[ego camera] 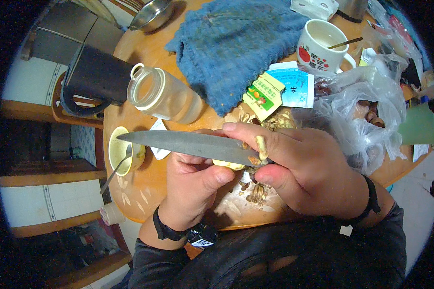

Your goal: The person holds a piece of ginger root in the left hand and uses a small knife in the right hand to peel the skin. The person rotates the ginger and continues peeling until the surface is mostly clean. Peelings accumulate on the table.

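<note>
My right hand (pixel 300 166) grips a knife near its heel; the handle is hidden in the palm. The grey steel blade (pixel 181 144) points left across my left hand (pixel 199 177). Between the left thumb and fingers sits a pale yellow peeled piece of food (pixel 228 165), mostly covered by the blade, so its kind is unclear. A pale paring (pixel 262 147) and a brown scrap (pixel 253 160) cling to the blade near the right thumb. Below the hands, brown and yellow peelings (pixel 257 194) lie on the wooden table (pixel 144 198). More peelings (pixel 280 121) are heaped beyond the right hand.
A lidless clear jar (pixel 166 95) and a cup (pixel 112 153) with a spoon stand left. Beyond lie a blue cloth (pixel 235 47) and printed packets (pixel 264 95). Rightward are a mug (pixel 322 47) and a plastic bag (pixel 361 133) holding brown rounded items (pixel 374 117).
</note>
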`<control>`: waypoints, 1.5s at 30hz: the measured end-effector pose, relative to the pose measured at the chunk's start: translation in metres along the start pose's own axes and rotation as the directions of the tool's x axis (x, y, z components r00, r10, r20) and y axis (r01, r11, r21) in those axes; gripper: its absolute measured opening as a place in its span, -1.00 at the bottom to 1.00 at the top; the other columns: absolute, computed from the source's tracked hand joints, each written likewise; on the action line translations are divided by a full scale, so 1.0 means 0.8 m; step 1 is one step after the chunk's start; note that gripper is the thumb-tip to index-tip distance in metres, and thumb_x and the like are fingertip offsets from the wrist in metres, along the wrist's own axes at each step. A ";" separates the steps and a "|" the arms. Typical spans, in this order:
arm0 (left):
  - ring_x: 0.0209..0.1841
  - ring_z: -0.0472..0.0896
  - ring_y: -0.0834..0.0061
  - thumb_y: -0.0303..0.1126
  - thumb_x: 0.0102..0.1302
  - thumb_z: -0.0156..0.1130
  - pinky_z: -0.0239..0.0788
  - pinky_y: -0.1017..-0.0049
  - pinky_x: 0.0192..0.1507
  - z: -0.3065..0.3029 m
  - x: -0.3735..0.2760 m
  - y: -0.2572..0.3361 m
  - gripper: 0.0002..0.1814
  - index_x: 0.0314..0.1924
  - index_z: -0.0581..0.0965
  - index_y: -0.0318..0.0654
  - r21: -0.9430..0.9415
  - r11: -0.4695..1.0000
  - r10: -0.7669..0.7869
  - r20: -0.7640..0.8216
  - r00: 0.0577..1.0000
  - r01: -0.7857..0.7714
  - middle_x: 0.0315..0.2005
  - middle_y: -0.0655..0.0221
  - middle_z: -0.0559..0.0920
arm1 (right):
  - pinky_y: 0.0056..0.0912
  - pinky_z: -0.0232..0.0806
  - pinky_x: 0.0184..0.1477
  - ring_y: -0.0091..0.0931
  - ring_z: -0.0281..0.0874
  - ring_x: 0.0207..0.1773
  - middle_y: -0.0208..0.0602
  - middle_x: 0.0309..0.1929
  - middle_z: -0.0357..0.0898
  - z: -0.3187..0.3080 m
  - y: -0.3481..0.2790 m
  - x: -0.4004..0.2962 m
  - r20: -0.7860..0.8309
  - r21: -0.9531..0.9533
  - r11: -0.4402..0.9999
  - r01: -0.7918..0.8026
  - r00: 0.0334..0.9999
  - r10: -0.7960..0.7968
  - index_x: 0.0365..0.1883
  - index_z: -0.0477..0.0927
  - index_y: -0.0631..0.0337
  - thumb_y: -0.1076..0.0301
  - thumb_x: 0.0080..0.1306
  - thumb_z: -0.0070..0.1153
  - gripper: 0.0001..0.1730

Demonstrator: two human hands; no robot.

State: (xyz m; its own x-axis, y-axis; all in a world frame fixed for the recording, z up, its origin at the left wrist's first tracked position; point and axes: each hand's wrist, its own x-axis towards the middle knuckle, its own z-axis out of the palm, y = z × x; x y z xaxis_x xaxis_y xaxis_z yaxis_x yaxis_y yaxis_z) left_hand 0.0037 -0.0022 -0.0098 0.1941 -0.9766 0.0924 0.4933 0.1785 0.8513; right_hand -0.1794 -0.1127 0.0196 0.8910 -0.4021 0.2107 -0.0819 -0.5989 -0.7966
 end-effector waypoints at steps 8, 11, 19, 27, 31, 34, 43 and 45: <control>0.11 0.62 0.39 -0.30 0.26 0.46 0.44 0.37 0.18 0.006 0.004 0.001 -0.40 0.22 0.44 -0.33 0.043 0.999 -0.025 -0.109 0.994 0.030 0.06 0.21 0.64 | -0.25 0.32 0.30 -0.11 0.52 0.27 0.15 0.28 0.46 0.011 0.009 0.002 -0.075 0.188 0.982 0.012 0.997 0.002 0.46 0.19 0.40 0.39 0.33 0.08 -0.26; 0.13 0.60 0.42 -0.33 0.20 0.51 0.46 0.40 0.19 0.000 0.005 0.002 -0.37 0.20 0.41 -0.28 0.035 0.997 -0.063 -0.121 0.991 0.068 0.11 0.24 0.59 | -0.25 0.37 0.24 -0.08 0.55 0.22 0.18 0.28 0.45 0.009 0.005 -0.003 -0.018 0.115 0.993 -0.009 1.000 0.012 0.47 0.14 0.44 0.31 0.32 0.14 -0.18; 0.10 0.63 0.38 -0.46 0.18 0.50 0.53 0.39 0.13 -0.007 0.003 -0.004 -0.48 0.08 0.41 -0.25 -0.017 1.000 -0.002 -0.037 0.999 0.002 0.01 0.16 0.62 | -0.22 0.48 0.03 -0.11 0.66 0.00 0.08 0.18 0.55 0.005 -0.001 -0.001 -0.037 -0.003 0.999 0.032 0.999 -0.032 0.44 0.24 0.38 0.21 0.33 0.18 -0.22; 0.08 0.64 0.34 -0.46 0.15 0.52 0.45 0.31 0.20 -0.005 0.003 -0.004 -0.44 0.09 0.41 -0.26 0.009 1.000 0.000 -0.014 1.000 0.000 -0.01 0.16 0.66 | -0.21 0.49 0.02 -0.13 0.67 -0.02 0.03 0.06 0.63 0.002 -0.001 -0.001 -0.076 -0.042 0.999 -0.029 0.997 0.026 0.35 0.41 0.29 0.35 0.34 0.13 -0.40; 0.06 0.65 0.36 -0.45 0.15 0.52 0.44 0.32 0.19 -0.003 0.003 -0.002 -0.43 0.10 0.41 -0.26 0.035 0.999 0.012 -0.077 0.997 -0.009 -0.03 0.22 0.66 | -0.24 0.44 0.12 -0.13 0.64 0.07 0.06 0.10 0.61 0.007 0.004 0.001 -0.090 0.066 0.997 -0.048 0.994 0.054 0.40 0.34 0.32 0.39 0.31 0.13 -0.33; 0.07 0.62 0.42 -0.49 0.17 0.49 0.47 0.38 0.17 -0.002 0.002 0.002 -0.47 0.08 0.41 -0.25 0.035 0.999 -0.003 -0.070 0.998 0.005 -0.03 0.26 0.64 | -0.25 0.41 0.16 -0.13 0.62 0.12 0.06 0.13 0.59 0.008 0.003 -0.001 -0.051 0.157 0.987 -0.043 0.997 0.051 0.45 0.25 0.33 0.36 0.30 0.16 -0.25; 0.06 0.63 0.44 -0.52 0.14 0.51 0.51 0.44 0.13 -0.008 0.000 0.000 -0.47 0.06 0.42 -0.24 0.078 0.997 0.014 -0.046 0.999 -0.011 0.01 0.24 0.62 | -0.19 0.49 -0.09 -0.12 0.65 -0.18 0.02 0.05 0.61 0.005 -0.001 -0.004 -0.048 -0.043 0.999 0.006 0.999 -0.008 0.46 0.25 0.27 0.25 0.28 0.21 -0.20; 0.04 0.64 0.46 -0.54 0.13 0.51 0.51 0.45 0.12 -0.008 0.000 0.000 -0.47 0.05 0.43 -0.24 0.092 0.996 0.015 -0.066 0.998 -0.009 -0.01 0.26 0.62 | -0.18 0.49 -0.12 -0.13 0.65 -0.21 -0.02 0.02 0.63 0.006 0.000 -0.004 -0.048 -0.080 0.997 0.005 0.999 -0.009 0.45 0.28 0.24 0.27 0.26 0.20 -0.22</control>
State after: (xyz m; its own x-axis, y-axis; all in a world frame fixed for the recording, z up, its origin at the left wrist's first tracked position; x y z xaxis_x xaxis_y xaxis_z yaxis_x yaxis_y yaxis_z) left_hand 0.0093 -0.0012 -0.0135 0.2569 -0.9638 0.0708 0.4111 0.1753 0.8946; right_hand -0.1805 -0.1082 0.0164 0.8695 -0.4291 0.2447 -0.1126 -0.6545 -0.7477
